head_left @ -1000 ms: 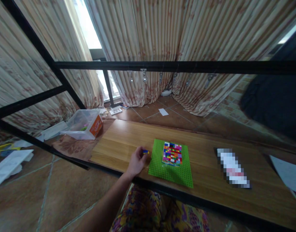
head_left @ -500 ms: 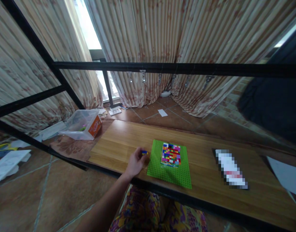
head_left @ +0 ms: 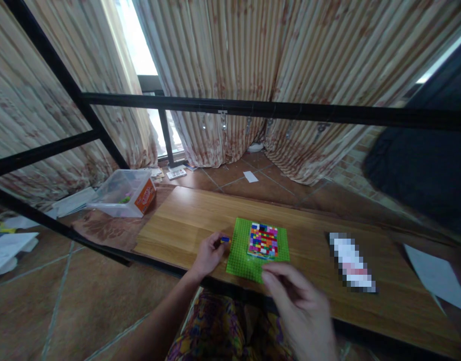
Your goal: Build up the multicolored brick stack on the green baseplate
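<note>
My left hand rests at the left edge of the green baseplate, its fingers closed on a small blue toy brick with a bit of yellow showing under it. On the baseplate stands a low square block of many-coloured bricks, its top a patchwork of white, red, purple, blue and orange. My right hand is over the near right corner of the plate, thumb and forefinger brought together in a pinch. Whatever lies between those fingertips, if anything, is too small to make out.
The plate lies on a wooden table with a dark front edge. A blurred-out flat object and white paper lie to the right. At the left is a clear plastic bin with an orange label. A black bar crosses beyond the table.
My right hand has come into view from below, over the plate's near right corner. My left hand keeps the blue brick at nearly the same place. The view has shifted slightly.
</note>
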{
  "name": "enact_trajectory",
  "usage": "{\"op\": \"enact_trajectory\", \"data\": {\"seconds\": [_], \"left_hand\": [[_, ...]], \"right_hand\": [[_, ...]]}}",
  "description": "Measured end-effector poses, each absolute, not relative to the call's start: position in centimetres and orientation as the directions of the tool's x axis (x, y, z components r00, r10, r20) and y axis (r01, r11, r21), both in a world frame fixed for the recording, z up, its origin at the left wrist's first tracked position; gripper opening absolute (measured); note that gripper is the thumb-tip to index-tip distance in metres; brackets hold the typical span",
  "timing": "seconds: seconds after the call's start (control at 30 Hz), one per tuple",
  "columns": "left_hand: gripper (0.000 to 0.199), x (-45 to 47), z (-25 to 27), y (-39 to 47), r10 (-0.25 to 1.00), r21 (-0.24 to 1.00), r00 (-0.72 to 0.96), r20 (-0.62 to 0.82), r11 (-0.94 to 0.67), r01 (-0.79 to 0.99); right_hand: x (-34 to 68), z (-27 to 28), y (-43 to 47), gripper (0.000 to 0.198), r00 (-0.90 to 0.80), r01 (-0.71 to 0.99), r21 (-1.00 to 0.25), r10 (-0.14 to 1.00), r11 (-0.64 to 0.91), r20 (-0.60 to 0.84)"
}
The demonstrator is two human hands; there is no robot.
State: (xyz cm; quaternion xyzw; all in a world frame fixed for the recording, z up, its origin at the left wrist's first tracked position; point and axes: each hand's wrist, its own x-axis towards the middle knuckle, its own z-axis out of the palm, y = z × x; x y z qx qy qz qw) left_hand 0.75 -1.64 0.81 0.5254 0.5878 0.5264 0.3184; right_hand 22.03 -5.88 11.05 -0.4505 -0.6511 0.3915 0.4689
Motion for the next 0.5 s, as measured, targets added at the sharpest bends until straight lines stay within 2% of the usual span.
{"op": "enact_trajectory", "data": {"seconds": [0.13, 0.3, 0.4, 0.5], "left_hand": [[0.016, 2.3, 3.3, -3.8, 0.986, 0.956, -0.103, 0.133, -0.1, 0.276], [0.009, 4.2, 5.4, -7.3, 0.988, 0.887, 0.152, -0.017, -0.055, 0.459], [0.007, 4.5, 5.7, -8.3, 0.98, 0.85, 0.173, -0.099, -0.008, 0.527], [0.013, 4.6, 5.8, -8.9, 0.979, 0.851, 0.167, -0.115, 0.011, 0.525]], "right_hand": [[20.9, 8.0, -5.8, 0.019, -0.246, 0.306, -0.929, 0.96, 0.208, 0.133], [20.5, 6.8, -6.4, 0.025, -0.376, 0.325, -0.903, 0.914, 0.281, 0.15], [20.7, 6.9, -6.8, 0.022, -0.425, 0.298, -0.907, 0.892, 0.298, 0.153], [21.0, 6.8, -7.3, 0.021, -0.411, 0.287, -0.925, 0.904, 0.251, 0.118]]}}
